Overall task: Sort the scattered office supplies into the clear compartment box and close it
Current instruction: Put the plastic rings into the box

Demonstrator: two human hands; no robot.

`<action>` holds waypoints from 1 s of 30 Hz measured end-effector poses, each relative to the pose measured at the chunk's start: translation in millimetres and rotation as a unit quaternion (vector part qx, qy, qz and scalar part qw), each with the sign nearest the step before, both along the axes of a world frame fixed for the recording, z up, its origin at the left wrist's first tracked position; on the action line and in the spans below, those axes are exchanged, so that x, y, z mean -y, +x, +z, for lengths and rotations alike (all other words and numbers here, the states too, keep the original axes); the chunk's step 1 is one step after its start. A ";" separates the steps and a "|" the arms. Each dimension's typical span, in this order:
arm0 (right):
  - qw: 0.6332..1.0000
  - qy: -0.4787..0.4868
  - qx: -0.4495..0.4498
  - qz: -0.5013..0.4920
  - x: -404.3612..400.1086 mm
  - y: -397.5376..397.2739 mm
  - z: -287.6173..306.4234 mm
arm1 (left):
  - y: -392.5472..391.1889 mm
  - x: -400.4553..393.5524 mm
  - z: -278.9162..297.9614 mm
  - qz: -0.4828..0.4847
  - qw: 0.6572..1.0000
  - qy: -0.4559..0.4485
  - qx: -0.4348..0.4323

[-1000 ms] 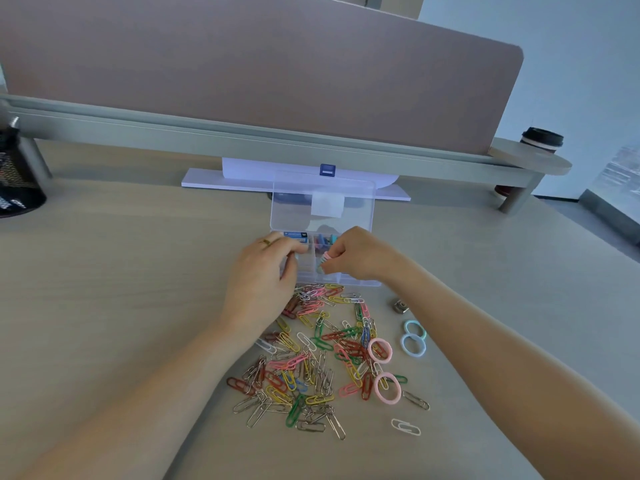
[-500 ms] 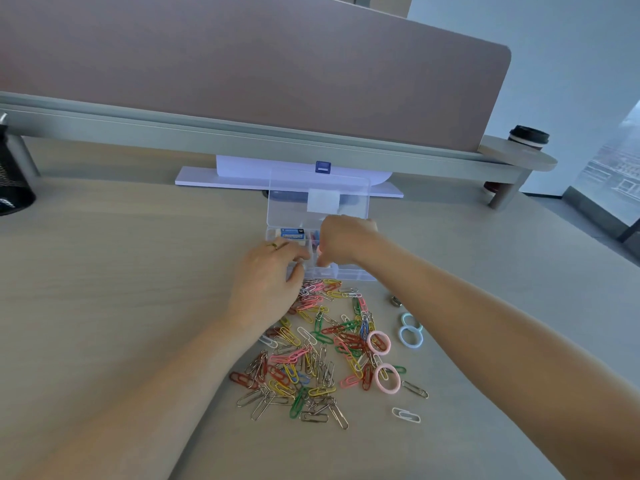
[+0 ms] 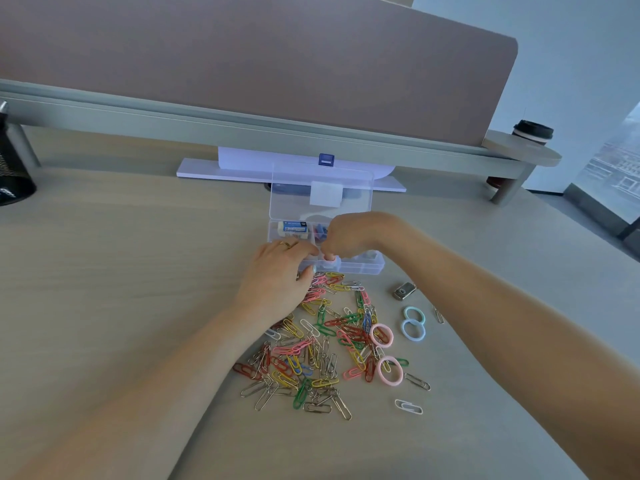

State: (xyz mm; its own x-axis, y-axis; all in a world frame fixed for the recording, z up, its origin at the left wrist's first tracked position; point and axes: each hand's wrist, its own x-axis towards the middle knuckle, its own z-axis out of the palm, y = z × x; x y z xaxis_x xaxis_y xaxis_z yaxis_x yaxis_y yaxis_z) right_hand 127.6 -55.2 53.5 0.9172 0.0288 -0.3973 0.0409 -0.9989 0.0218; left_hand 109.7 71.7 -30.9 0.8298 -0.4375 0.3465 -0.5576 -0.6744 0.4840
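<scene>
One wide-angle head-worn view looks forward and down from close above the pale wood-grain worktop [image 3: 104, 271]. It faces the far mauve fabric divider panel [image 3: 242, 57], with both forearms entering from the near edge. Straight lines bow toward the frame edges.

Counted on desk: 1 clear compartment box [image 3: 375, 263], lid up; 2 pink rings [image 3: 381, 335]; 2 blue rings [image 3: 413, 329]; 1 metal clip [image 3: 403, 291]; approx. several dozen paper clips [image 3: 313, 355], exact no. not countable. 2 hands seen: left [image 3: 277, 275], right [image 3: 349, 233].
</scene>
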 end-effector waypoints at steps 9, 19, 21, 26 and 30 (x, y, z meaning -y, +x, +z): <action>0.999 0.016 0.042 -0.010 7.4 -0.5 -2.8 | -4.7 0.9 2.5 -0.009 0.999 0.030 0.006; 0.992 0.086 0.080 -0.044 13.2 -14.5 -2.2 | -5.1 6.0 -0.4 -0.006 1.000 0.004 0.030; 0.986 0.127 0.099 -0.048 17.6 -17.8 -3.6 | -5.2 6.0 0.5 -0.006 1.000 0.001 0.029; 0.941 0.252 0.210 -0.086 43.4 -39.0 -16.3 | -6.4 3.1 1.1 -0.019 0.999 -0.003 0.029; 0.907 0.290 0.287 -0.108 72.2 -79.8 -33.4 | -6.4 3.0 0.9 -0.021 0.999 0.007 0.031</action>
